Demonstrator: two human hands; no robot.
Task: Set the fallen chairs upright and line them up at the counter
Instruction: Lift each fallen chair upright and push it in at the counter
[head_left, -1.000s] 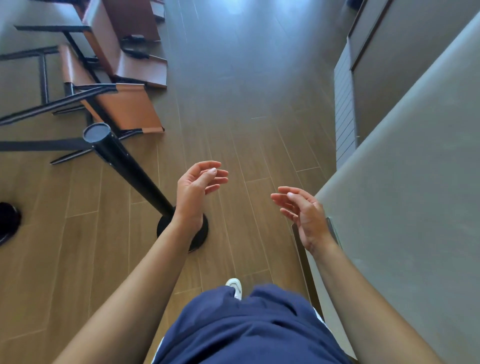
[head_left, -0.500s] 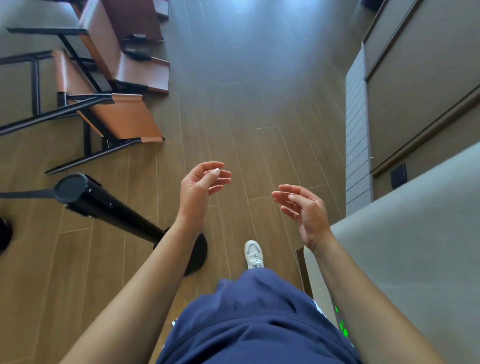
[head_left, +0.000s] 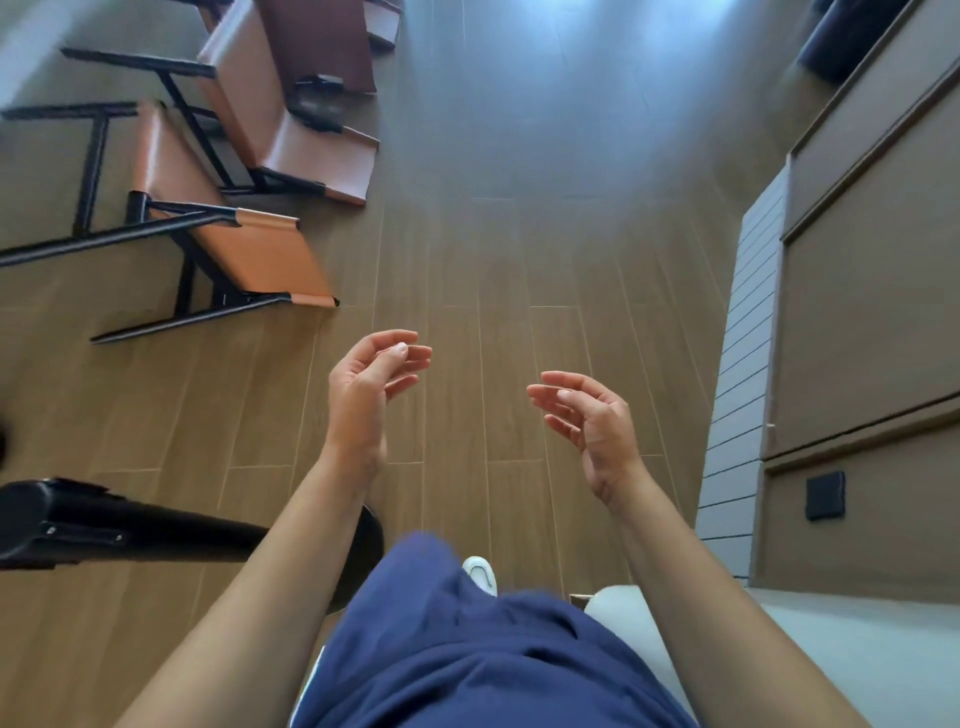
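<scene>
We find two fallen chairs lying on their sides on the brown wood-look plank floor (head_left: 519, 260), both well to the left of the pale grey, smooth matte counter (head_left: 831, 670) and far out from its rounded corner. The nearer chair (head_left: 249, 254) has a tan-orange leather seat and back stretched flat over a thin black metal frame, with its straight legs pointing away from the counter. The farther chair (head_left: 291, 130), in darker reddish-brown leather on the same kind of black frame, lies just beyond it; we cannot tell whether the two frames touch. A glossy black cylindrical post (head_left: 130, 525) on a round base stands left of the counter, much closer to it than the chairs. A grey slatted panel (head_left: 743, 364) rises just beyond the counter. Our left hand (head_left: 363, 384) and right hand (head_left: 592, 415) hover over the floor left of the counter's corner, forearms stretched forward, palms turned toward each other, fingers loosely curled and apart, gripping nothing. Navy fabric shorts (head_left: 467, 649) and a white shoe (head_left: 480, 571) show beside the counter's corner.
</scene>
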